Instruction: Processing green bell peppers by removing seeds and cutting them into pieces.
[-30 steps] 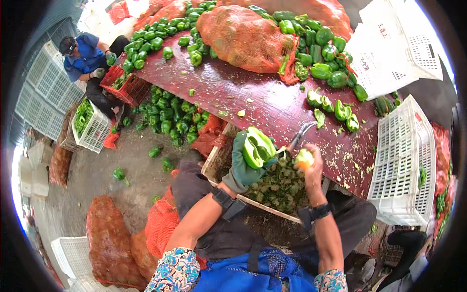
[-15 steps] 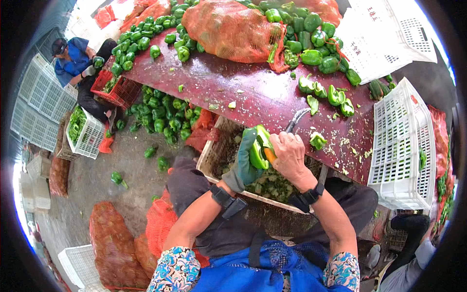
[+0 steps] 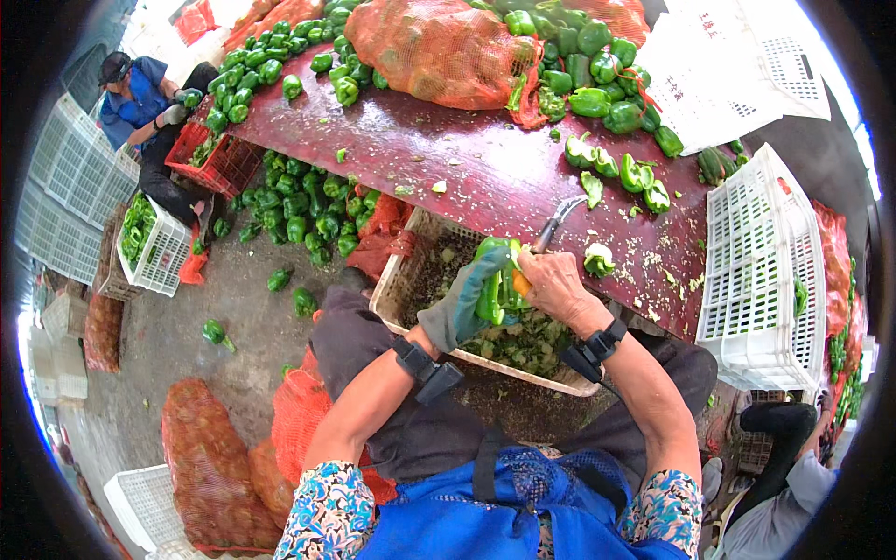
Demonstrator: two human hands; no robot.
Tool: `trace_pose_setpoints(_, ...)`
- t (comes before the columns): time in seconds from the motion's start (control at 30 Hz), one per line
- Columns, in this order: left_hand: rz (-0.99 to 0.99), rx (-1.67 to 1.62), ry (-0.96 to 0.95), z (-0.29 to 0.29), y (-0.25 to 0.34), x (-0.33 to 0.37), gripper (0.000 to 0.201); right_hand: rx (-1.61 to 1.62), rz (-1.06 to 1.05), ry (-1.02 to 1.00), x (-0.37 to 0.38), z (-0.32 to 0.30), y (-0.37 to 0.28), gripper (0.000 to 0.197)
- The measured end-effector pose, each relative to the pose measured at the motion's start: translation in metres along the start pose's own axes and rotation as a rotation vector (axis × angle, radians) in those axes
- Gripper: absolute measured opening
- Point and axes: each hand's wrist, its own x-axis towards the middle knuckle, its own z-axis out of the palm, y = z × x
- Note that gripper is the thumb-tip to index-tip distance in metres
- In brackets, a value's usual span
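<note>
My left hand (image 3: 459, 297), in a grey-green glove, is closed around a green bell pepper (image 3: 492, 297) that is split open. My bare right hand (image 3: 558, 291) grips a curved knife (image 3: 557, 222). Its blade points up and away toward the table, and an orange piece shows at the fingers beside the pepper; whether it belongs to the knife I cannot tell. Both hands are over a pale crate (image 3: 523, 350) of green scraps between my knees. Several cut pepper pieces (image 3: 637, 175) lie on the dark red table (image 3: 411, 154), with another piece (image 3: 599, 260) near its edge.
An orange mesh sack (image 3: 434, 51) and whole green peppers (image 3: 597, 101) cover the table's far side. A white crate (image 3: 761, 280) stands at the right. More peppers (image 3: 303, 205) are heaped on the floor. At the far left another person (image 3: 140, 103) sits by a red crate (image 3: 233, 163).
The pepper has turned in my left hand, and its split sides show differently. My right hand and the knife have shifted slightly, staying against the pepper. The whole view has moved a little.
</note>
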Motion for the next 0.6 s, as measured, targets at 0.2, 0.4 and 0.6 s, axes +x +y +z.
trace_pose_setpoints(0.2, -0.015, -0.010, -0.105, -0.005, -0.003, 0.001, 0.043, 0.273, 0.079, 0.178, -0.017, -0.009, -0.004, 0.017)
trace_pose_setpoints(0.4, 0.093, -0.149, -0.156, -0.001, 0.004, -0.001, 0.060, 0.259, 0.420, 0.232, -0.044, -0.038, 0.009, 0.015)
trace_pose_setpoints(0.6, 0.139, -0.221, -0.168, 0.004, 0.008, 0.000, 0.058, 0.304, 0.389, 0.287, -0.046, -0.033, 0.001, 0.016)
